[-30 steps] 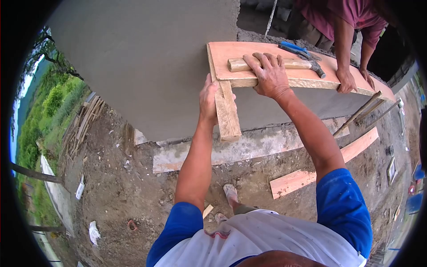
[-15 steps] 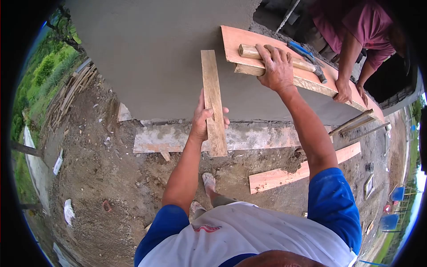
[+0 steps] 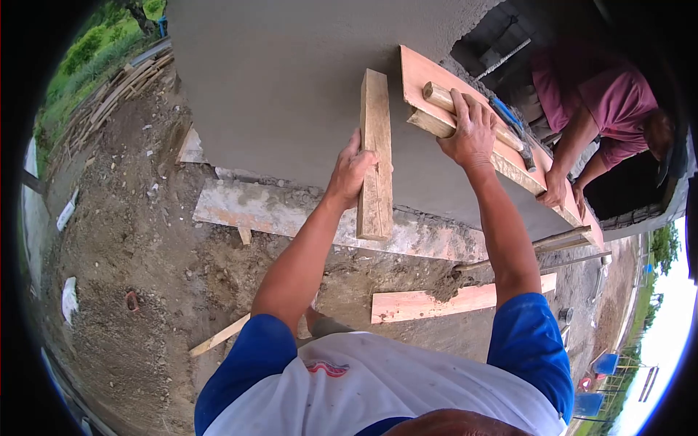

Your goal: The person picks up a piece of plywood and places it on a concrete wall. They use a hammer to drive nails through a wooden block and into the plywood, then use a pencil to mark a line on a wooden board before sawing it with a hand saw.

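Observation:
My left hand (image 3: 354,171) is closed round a short length of lumber (image 3: 375,156), held upright in front of the smooth grey plastered wall (image 3: 291,87). My right hand (image 3: 472,134) grips the near edge of a plywood-faced board (image 3: 414,69). Its fingers lie over the wooden handle of a hammer (image 3: 440,96) resting on the board; the thumb side is hidden. Beside the hammer's head lies a blue-handled tool (image 3: 505,110). The lumber and the board are apart, with a small gap between them.
Another person's hand (image 3: 554,190) holds the board's far right part beside a dark opening (image 3: 625,178). A cement-stained plank (image 3: 254,211) runs along the wall's foot. A lighter plank (image 3: 414,305) lies on the dirt ground (image 3: 160,276), and stacked sticks (image 3: 120,94) stand at left.
The view has shifted, so the wall and board appear further right. My left hand has turned the lumber, showing its thicker side. My right hand keeps its place on the board.

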{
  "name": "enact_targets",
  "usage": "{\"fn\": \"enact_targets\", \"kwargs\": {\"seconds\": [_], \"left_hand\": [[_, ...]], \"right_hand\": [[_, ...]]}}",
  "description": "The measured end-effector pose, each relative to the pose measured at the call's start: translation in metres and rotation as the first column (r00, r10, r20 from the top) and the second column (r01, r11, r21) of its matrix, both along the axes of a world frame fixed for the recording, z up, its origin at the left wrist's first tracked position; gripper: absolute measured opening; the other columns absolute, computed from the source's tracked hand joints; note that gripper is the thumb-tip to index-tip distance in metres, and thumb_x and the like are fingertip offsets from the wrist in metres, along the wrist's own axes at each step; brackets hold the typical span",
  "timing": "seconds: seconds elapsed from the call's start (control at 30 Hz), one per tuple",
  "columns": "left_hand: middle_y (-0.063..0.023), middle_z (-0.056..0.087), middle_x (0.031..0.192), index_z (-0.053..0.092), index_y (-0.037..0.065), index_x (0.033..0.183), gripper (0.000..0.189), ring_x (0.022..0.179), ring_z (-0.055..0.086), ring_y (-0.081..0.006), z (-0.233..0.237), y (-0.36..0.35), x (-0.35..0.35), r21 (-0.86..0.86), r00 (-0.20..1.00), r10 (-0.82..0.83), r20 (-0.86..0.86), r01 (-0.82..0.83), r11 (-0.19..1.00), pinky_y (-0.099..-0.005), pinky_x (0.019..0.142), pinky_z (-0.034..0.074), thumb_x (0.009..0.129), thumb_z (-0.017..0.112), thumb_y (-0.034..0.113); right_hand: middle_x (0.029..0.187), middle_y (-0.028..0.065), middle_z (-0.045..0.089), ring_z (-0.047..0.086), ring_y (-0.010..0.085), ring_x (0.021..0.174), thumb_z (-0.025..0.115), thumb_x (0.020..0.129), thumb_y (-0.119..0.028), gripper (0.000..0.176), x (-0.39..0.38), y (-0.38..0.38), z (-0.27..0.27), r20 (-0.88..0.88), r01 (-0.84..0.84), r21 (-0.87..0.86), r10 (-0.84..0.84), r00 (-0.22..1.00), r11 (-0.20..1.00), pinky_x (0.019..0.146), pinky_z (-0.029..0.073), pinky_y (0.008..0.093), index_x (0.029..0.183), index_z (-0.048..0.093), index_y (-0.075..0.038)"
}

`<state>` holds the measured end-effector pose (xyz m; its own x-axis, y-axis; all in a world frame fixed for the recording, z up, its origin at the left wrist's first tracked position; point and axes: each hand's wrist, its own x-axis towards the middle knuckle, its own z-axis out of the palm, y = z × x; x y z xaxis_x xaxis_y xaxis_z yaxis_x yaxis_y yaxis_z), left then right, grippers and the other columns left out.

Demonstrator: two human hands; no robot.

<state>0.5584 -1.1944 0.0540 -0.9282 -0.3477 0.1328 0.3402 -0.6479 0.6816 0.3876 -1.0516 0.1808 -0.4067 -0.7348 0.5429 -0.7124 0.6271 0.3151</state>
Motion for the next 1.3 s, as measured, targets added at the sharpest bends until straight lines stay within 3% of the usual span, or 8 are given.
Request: {"fn": "enact_targets", "kwargs": {"seconds": [0.27,0.5,0.6,0.7,0.8,0.93,1.17,1.3], "left_hand": [[-0.0135,0.056,0.095,0.039,0.005,0.132,0.048,0.074,0.063,-0.0237,0.044,-0.008,-0.05,-0.017,0.993,0.038,-0.108,-0.04,0.999,-0.037,0.056,0.054,0.087,0.048,0.019],[-0.0156,0.054,0.103,0.044,-0.001,0.12,0.049,0.092,0.059,-0.0218,0.058,-0.025,-0.053,-0.143,0.999,-0.029,-0.018,0.026,0.989,-0.0348,0.079,0.052,0.084,0.061,0.028],[-0.0188,0.055,0.107,0.045,-0.005,0.121,0.064,0.098,0.061,-0.0254,0.03,-0.017,-0.051,-0.422,0.931,0.357,0.079,-0.293,0.858,-0.0375,0.078,0.053,0.086,0.066,0.044],[-0.0205,0.057,0.11,0.044,-0.007,0.124,0.079,0.102,0.062,-0.0279,0.018,-0.01,-0.015,-0.469,0.896,0.382,0.226,-0.243,0.849,-0.0407,0.077,0.055,0.086,0.065,0.058],[-0.0189,0.058,0.108,0.043,-0.006,0.127,0.076,0.1,0.063,-0.0276,0.004,-0.017,-0.002,-0.127,0.907,0.184,0.379,-0.146,0.981,-0.0413,0.077,0.056,0.09,0.061,0.058],[-0.0175,0.06,0.107,0.042,-0.007,0.131,0.065,0.099,0.063,-0.0269,0.013,-0.017,0.01,0.083,0.971,-0.016,0.238,-0.004,0.997,-0.0406,0.08,0.056,0.093,0.06,0.043],[-0.0354,0.058,0.122,0.033,-0.016,0.141,0.081,0.114,0.061,-0.0366,0.061,-0.019,-0.023,-0.753,0.893,0.414,0.174,-0.15,0.64,-0.0356,0.093,0.049,0.083,0.063,0.032],[-0.0214,0.065,0.11,0.035,-0.016,0.141,0.071,0.097,0.063,-0.0215,0.069,-0.028,-0.045,-0.659,0.916,0.32,0.244,-0.085,0.747,-0.033,0.085,0.051,0.086,0.064,0.017]], "right_hand": [[0.13,0.0073,0.051,0.049,0.0314,0.12,0.084,0.053,-0.02,0.099,-0.004,0.0,-0.003,-0.026,-0.04,-0.019,0.039,0.999,0.999,0.102,0.036,0.0522,0.142,0.042,-0.023],[0.129,0.0078,0.051,0.049,0.031,0.118,0.084,0.052,-0.02,0.098,-0.007,0.001,-0.004,-0.052,-0.079,-0.027,0.078,0.996,0.997,0.1,0.036,0.0491,0.141,0.043,-0.02],[0.129,0.0075,0.051,0.049,0.0306,0.118,0.085,0.052,-0.02,0.099,-0.007,0.002,-0.004,-0.041,-0.07,-0.023,0.069,0.997,0.997,0.101,0.036,0.0479,0.141,0.043,-0.02],[0.129,0.0072,0.052,0.049,0.0303,0.119,0.085,0.052,-0.02,0.099,-0.006,0.0,-0.001,-0.037,-0.045,-0.019,0.045,0.998,0.999,0.101,0.036,0.0476,0.141,0.043,-0.02],[0.129,0.0066,0.051,0.048,0.0304,0.12,0.085,0.053,-0.021,0.099,-0.005,0.001,-0.005,-0.039,-0.052,-0.025,0.051,0.998,0.998,0.102,0.036,0.0497,0.142,0.042,-0.021],[0.13,0.0068,0.051,0.048,0.0303,0.12,0.086,0.054,-0.023,0.099,-0.004,-0.001,-0.003,-0.046,-0.028,-0.015,0.028,0.999,0.999,0.103,0.036,0.0521,0.142,0.042,-0.022],[0.128,0.0073,0.052,0.049,0.03,0.119,0.084,0.053,-0.02,0.097,-0.005,0.0,-0.004,-0.039,-0.052,-0.031,0.051,0.998,0.998,0.102,0.036,0.0489,0.142,0.043,-0.021],[0.129,0.0072,0.052,0.049,0.0299,0.119,0.084,0.053,-0.019,0.097,-0.005,0.001,-0.002,-0.025,-0.046,-0.025,0.045,0.999,0.999,0.102,0.035,0.0483,0.142,0.044,-0.021]]}}
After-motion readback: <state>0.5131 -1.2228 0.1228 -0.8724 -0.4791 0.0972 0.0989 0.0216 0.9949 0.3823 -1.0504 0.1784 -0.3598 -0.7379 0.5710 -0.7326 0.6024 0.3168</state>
